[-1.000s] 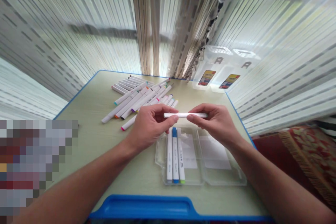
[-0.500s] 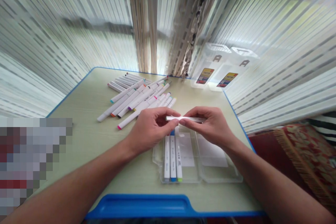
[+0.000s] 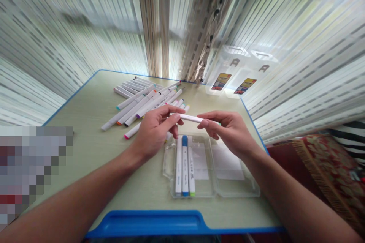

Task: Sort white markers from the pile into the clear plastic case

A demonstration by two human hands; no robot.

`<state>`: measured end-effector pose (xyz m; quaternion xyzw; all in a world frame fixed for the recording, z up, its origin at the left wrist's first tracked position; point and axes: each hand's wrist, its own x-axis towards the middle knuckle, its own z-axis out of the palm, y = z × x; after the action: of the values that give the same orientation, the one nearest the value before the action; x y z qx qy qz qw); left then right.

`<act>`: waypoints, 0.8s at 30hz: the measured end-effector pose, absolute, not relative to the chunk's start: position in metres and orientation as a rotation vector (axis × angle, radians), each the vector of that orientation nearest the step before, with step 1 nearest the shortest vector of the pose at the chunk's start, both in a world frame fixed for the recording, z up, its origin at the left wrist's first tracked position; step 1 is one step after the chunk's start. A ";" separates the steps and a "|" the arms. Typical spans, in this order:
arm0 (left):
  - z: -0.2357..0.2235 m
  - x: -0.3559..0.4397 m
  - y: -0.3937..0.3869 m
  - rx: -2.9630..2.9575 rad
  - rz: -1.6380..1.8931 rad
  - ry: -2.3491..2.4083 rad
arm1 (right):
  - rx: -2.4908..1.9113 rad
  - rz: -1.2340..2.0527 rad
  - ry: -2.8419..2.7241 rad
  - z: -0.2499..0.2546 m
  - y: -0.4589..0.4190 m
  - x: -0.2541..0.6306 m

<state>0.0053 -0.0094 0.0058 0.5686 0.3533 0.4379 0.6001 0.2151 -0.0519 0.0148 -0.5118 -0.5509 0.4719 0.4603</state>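
Desk [image 3: 82, 152], pale green, blue-edged, against striped sheer curtains [image 3: 71, 34]

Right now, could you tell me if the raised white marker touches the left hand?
Touching: the head view shows the white marker pinched by the left hand.

White marker [image 3: 189, 118], slim, held above table, slanting slightly; far tip maybe green, hard to see.

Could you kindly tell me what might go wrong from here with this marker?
The white marker, held between the left hand and right hand near the open clear plastic case, could slip and disturb the three markers lying inside. The left hand might also nudge the loose markers beside it.
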 end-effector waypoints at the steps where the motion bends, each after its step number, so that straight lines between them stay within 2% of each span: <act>1: 0.005 0.005 -0.009 1.286 1.025 0.816 | -1.232 1.187 -1.325 0.014 -0.052 0.215; 17: 0.006 0.004 -0.006 0.960 1.102 0.747 | -1.023 1.392 -1.053 0.022 -0.054 0.214; 24: 0.009 0.004 -0.008 0.993 1.110 0.688 | -1.012 1.345 -0.975 0.021 -0.051 0.216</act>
<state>0.0043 -0.0085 0.0090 0.4429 0.3068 0.4946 0.6820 0.2161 -0.0507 0.0214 -0.4300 -0.4144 0.5714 0.5629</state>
